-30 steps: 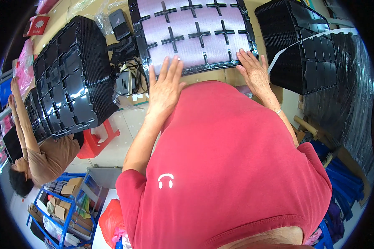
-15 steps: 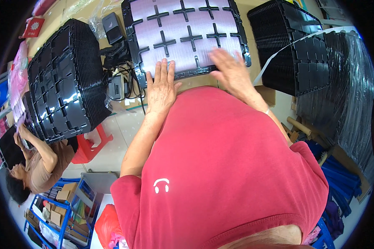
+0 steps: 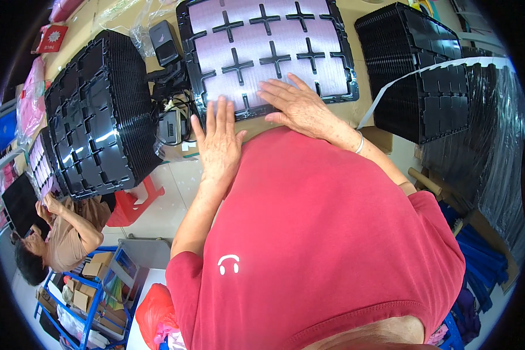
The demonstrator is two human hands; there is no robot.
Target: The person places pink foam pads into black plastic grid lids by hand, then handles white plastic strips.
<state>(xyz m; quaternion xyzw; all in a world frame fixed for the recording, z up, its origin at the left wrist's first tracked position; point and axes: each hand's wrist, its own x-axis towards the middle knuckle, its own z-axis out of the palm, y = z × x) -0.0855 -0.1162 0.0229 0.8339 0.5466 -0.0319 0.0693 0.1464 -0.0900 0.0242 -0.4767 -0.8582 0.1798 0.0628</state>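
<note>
A black plastic tray (image 3: 193,70) with pale pink rectangular sheets (image 3: 256,44) in its pockets lies on the table in front of me. My left hand (image 3: 219,143) rests flat, fingers together, on the tray's near edge. My right hand (image 3: 297,105) lies flat with fingers spread over the pink sheets at the tray's near right part. Neither hand grips anything.
A tall stack of empty black trays (image 3: 96,116) stands at the left, another black stack (image 3: 417,81) at the right. A black device with cables (image 3: 166,46) lies beside the tray. At lower left sits another person (image 3: 58,233), with a red stool (image 3: 128,207) and blue shelving (image 3: 93,291) nearby.
My right hand has slid leftward from the tray's right near corner onto the pink sheets. My left hand stays at the near edge.
</note>
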